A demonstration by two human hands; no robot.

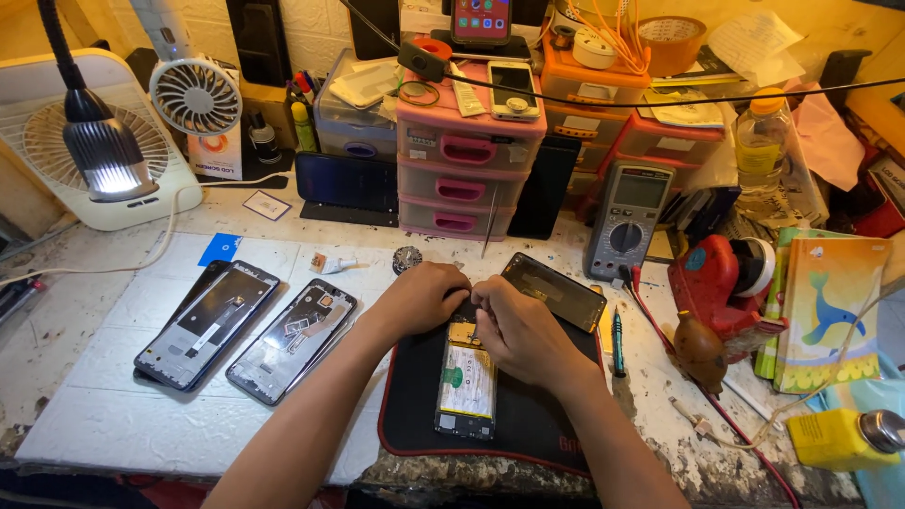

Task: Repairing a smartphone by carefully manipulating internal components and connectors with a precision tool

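Forearms reach over tabletop front edge | opened phone (467, 377) back off, battery exposed | left hand (421, 297), right hand (517, 330) fingers pinched at its top end | screen panel (553, 291) lies aside, reassembly pending

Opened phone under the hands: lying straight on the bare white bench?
No: the opened phone lies on a black red-edged mat, both hands at its top end.

Place: phone-repair workshop | Evidence: opened phones (209, 323) on worn surface (113, 405), multimeter (626, 221), pink parts drawers (462, 165), work mat (528, 415), gooseneck lamp (108, 155), screwdriver (617, 341)
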